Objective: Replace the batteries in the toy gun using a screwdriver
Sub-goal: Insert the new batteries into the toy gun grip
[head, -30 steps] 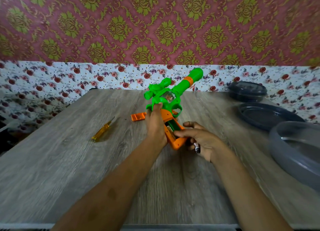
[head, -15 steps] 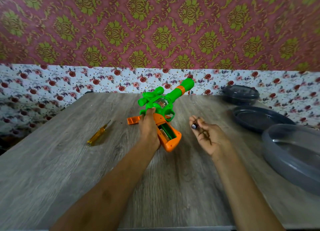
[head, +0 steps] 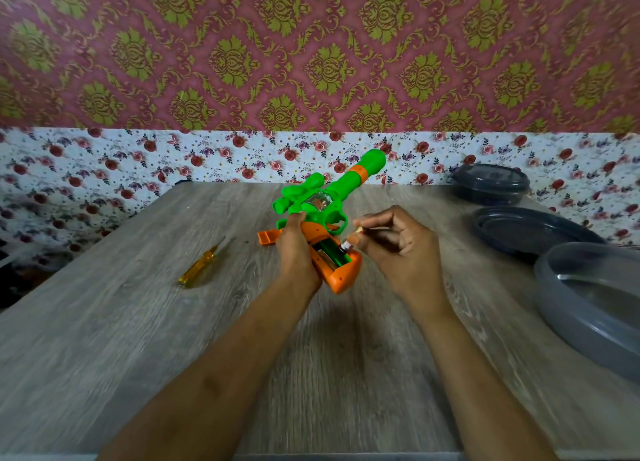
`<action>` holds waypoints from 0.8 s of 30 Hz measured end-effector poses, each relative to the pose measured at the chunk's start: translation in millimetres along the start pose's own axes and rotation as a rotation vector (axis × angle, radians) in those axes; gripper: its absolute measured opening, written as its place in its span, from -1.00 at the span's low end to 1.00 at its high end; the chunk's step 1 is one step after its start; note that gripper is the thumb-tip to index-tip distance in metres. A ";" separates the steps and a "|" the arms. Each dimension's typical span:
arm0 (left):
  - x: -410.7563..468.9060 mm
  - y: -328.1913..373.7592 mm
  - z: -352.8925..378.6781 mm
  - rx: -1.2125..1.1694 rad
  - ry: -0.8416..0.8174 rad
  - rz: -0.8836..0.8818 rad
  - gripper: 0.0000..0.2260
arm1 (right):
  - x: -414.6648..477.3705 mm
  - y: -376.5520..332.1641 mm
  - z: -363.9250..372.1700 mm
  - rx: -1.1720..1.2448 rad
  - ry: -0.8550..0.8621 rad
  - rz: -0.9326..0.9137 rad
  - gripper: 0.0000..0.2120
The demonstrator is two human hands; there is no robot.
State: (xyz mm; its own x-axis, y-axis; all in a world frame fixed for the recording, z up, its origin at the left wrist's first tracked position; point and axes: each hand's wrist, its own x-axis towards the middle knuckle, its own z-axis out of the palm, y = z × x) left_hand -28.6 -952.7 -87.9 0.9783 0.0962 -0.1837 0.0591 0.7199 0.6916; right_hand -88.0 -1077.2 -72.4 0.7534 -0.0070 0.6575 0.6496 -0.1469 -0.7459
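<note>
Toy gun (head: 346, 183) is in your hands above the middle of the table (head: 138, 322), its green barrel pointing away from you and up to the right, its orange grip nearest you. Your left hand (head: 294, 253) is closed around the left side of the grip, with the thumb reaching up against the green body, and it holds the toy gun tilted so that the open battery compartment (head: 332, 258) faces up. Whether the butt of the grip touches the table cannot be told. Your right hand (head: 405, 249) comes in from the right with its fingers curled; thumb and forefinger pinch a small battery (head: 347, 245), whose metal end sits right at the upper right edge of the compartment. Whether that battery is already seated inside is not clear. Something pale lies inside the compartment on its left side, too small to make out. An orange cover (head: 268, 237) lies on the table just behind your left hand, partly hidden by it. Your screwdriver (head: 201, 265), with its clear yellow handle, lies flat on the table well to the left of the gun, tip pointing away from you. On the right side of the table stand a dark lidded bowl (head: 490, 183) by the wall, a dark plate (head: 530, 232) in front of it, and a grey dish (head: 588, 308) nearest you.
</note>
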 end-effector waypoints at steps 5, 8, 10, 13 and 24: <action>-0.8 1.6 -1.1 -0.002 -0.040 -0.018 -0.58 | -2.4 5.9 6.0 -0.168 -0.018 -0.120 -0.86; -1.8 -1.9 0.4 0.008 -0.072 -0.005 -0.62 | -2.0 8.6 7.9 -0.193 0.002 -0.145 -0.89; -1.7 -3.3 0.8 0.034 -0.080 -0.002 -0.63 | -1.5 8.8 7.1 -0.208 0.006 -0.147 -0.89; 3.9 -4.7 -1.5 0.059 -0.056 0.027 -0.61 | -0.7 9.7 5.7 -0.199 0.004 -0.116 -0.88; 5.5 -8.6 -1.4 0.142 -0.005 0.051 -0.49 | 0.7 17.3 8.9 -0.270 -0.085 -0.220 -0.82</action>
State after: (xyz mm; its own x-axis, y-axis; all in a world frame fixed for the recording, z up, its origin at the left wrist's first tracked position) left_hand -24.1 -957.5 -95.8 0.9817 0.1262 -0.1429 0.0369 0.6098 0.7917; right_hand -75.3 -1070.9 -85.7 0.6113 0.1341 0.7799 0.7556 -0.3919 -0.5248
